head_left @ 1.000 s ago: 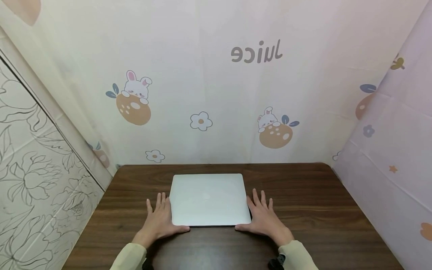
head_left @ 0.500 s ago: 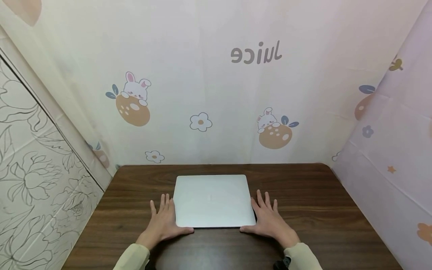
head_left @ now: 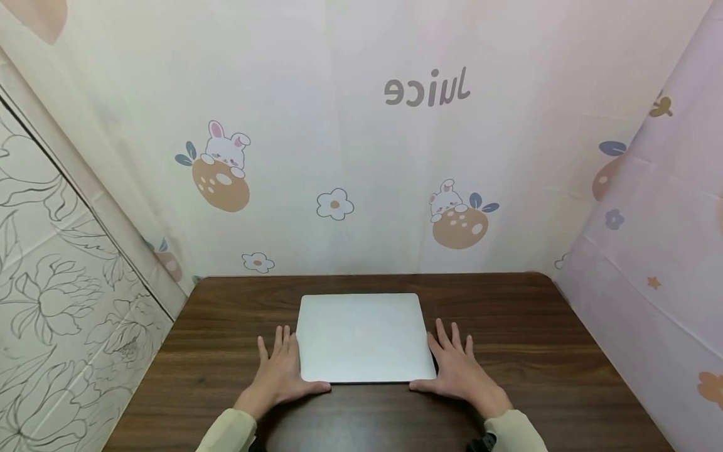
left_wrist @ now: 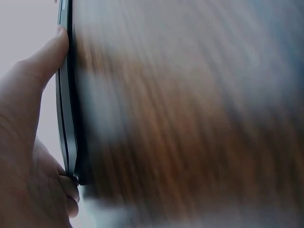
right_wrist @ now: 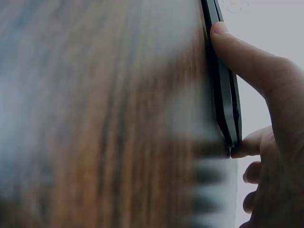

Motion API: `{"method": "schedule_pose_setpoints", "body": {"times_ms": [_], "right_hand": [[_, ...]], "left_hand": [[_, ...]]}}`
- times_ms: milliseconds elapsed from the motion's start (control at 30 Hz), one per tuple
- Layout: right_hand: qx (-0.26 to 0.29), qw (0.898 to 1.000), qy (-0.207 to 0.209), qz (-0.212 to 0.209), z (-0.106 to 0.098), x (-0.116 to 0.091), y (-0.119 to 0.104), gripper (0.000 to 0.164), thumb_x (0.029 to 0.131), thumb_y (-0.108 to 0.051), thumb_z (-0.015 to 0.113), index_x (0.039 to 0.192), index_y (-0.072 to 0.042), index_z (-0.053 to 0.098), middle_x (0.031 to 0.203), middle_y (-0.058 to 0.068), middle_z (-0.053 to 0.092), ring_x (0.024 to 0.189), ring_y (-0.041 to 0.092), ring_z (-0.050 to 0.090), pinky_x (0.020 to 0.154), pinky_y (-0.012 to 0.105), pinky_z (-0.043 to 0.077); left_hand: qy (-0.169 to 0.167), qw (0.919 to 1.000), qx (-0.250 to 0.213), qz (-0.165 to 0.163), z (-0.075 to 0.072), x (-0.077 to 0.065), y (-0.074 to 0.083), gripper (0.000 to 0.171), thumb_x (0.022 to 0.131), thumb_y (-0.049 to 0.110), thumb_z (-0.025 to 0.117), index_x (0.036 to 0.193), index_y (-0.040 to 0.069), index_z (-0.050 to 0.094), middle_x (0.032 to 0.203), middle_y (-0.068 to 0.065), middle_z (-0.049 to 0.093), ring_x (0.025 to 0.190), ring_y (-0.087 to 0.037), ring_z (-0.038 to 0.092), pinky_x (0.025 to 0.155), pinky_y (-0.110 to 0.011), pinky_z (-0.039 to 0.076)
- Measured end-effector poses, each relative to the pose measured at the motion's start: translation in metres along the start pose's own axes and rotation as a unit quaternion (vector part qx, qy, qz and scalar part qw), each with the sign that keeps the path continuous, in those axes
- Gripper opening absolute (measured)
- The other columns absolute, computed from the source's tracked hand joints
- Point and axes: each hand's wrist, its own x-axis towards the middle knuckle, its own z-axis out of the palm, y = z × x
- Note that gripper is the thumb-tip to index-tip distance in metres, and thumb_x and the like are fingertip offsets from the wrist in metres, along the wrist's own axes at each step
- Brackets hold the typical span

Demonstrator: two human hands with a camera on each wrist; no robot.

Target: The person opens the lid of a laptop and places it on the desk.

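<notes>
A closed silver laptop point(head_left: 366, 336) lies flat on the dark wooden table point(head_left: 508, 314). At its left front corner is my left hand point(head_left: 279, 371), thumb along the front edge and index finger against the left side. My right hand point(head_left: 459, 371) mirrors this at the right front corner. Both hands have their other fingers straight and spread out beside the laptop. In the left wrist view, the thumb point(left_wrist: 50, 52) touches the laptop's thin dark edge point(left_wrist: 66, 107). The right wrist view shows a thumb point(right_wrist: 242, 54) on the laptop's front edge point(right_wrist: 225, 95) and a fingertip at its corner.
A pale curtain point(head_left: 339, 125) printed with rabbits, fruit and flowers hangs behind the table's back edge. Another printed cloth point(head_left: 649, 251) borders the right side, and a panel with line-drawn flowers point(head_left: 62, 301) stands at the left.
The laptop has slid to the right along the table, slightly toward the front edge. Both hands have moved right with it, keeping their places at its corners.
</notes>
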Motion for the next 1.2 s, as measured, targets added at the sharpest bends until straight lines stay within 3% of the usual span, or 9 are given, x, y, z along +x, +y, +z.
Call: {"method": "schedule_pose_setpoints", "body": {"times_ms": [567, 1200], "right_hand": [[-0.004, 1.000, 0.000, 0.001, -0.005, -0.010, 0.014, 0.125, 0.072, -0.084, 0.070, 0.157, 0.002, 0.037, 0.170, 0.028, 0.009, 0.152, 0.061, 0.003, 0.110, 0.084, 0.006], [0.003, 1.000, 0.002, 0.007, -0.006, -0.015, 0.023, 0.126, 0.072, -0.083, 0.071, 0.157, 0.003, 0.038, 0.170, 0.028, 0.008, 0.152, 0.060, 0.002, 0.111, 0.083, 0.006]], "left_hand": [[-0.006, 1.0000, 0.005, 0.001, 0.002, 0.000, 0.017, 0.150, 0.061, 0.101, 0.056, 0.158, -0.010, 0.028, 0.166, -0.032, 0.020, 0.159, -0.044, 0.007, 0.119, -0.074, -0.005], [0.014, 0.9997, 0.014, 0.012, 0.006, 0.000, 0.027, 0.147, 0.062, 0.099, 0.058, 0.156, -0.011, 0.031, 0.164, -0.033, 0.024, 0.158, -0.045, 0.012, 0.120, -0.074, 0.000]]}}
